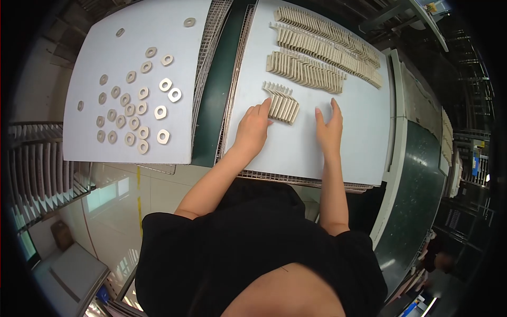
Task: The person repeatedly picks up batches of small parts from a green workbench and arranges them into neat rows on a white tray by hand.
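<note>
A short row of thin beige pieces (pixel 284 108) stands on the white board (pixel 306 145) in front of me. My left hand (pixel 254 127) is at the left end of this row, its fingertips against the end piece and its fingers close together. To the right of the row, my right hand (pixel 330 127) is held over the board with thumb and fingers apart and nothing between them. Farther up the board lie three longer rows of similar pieces, the nearest being this row (pixel 306 73).
On the left, another white board (pixel 174 145) carries several loose ring-shaped pieces (pixel 130 110). Wire racks (pixel 219 132) run beneath the boards. A green surface (pixel 417 158) extends along the right, and a rack of upright plates (pixel 45 164) stands at far left.
</note>
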